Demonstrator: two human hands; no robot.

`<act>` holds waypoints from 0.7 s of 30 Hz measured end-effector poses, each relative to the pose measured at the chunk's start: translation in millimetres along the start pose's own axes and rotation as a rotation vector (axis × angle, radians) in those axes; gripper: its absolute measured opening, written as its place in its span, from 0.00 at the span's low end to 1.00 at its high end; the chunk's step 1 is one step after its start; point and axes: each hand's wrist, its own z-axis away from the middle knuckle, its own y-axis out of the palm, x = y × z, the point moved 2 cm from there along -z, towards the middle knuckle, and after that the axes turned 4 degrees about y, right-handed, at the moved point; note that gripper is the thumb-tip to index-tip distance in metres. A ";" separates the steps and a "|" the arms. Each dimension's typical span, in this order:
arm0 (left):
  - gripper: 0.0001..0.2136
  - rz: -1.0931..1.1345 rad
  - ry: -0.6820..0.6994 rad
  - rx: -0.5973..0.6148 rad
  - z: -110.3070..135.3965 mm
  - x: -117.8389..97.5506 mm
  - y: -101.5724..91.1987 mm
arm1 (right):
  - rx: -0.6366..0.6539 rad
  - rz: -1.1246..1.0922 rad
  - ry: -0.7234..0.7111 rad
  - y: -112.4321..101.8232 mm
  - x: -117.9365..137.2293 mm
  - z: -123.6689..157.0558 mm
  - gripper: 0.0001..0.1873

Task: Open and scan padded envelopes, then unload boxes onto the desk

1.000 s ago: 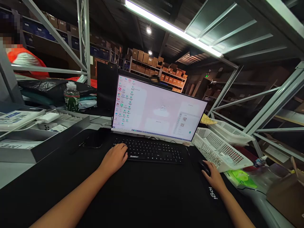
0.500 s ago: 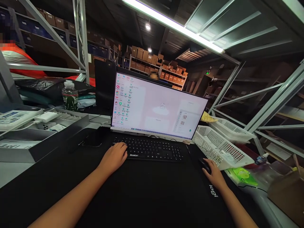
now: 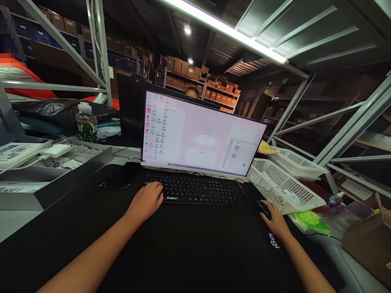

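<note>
Left hand (image 3: 146, 202) resting loosely open on keyboard (image 3: 195, 192) edge, right hand (image 3: 275, 220) cupped over mouse (image 3: 263, 209); white basket (image 3: 282, 189) just beside right hand, easily knocked by a wide swipe.

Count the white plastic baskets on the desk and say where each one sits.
2. One basket lies tilted just right of the monitor, beside the right hand. The other basket sits behind it. Others may be hidden.

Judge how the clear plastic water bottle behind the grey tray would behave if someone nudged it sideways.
The clear plastic water bottle with a green label stands tall and narrow, so it would probably tip. Being round, it would likely roll once down. How full it is cannot be told, so its weight is uncertain.
</note>
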 end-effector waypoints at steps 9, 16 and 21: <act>0.17 -0.019 0.008 0.019 -0.6 -0.7 -0.4 | -0.005 0.045 0.044 -2.1 -0.3 0.7 0.28; 0.17 -0.018 0.010 0.015 -0.2 0.0 1.0 | -0.008 0.062 0.025 -2.9 -0.1 1.2 0.26; 0.16 -0.016 0.009 0.006 0.3 -0.1 0.6 | -0.018 0.060 0.029 -4.2 2.1 1.7 0.26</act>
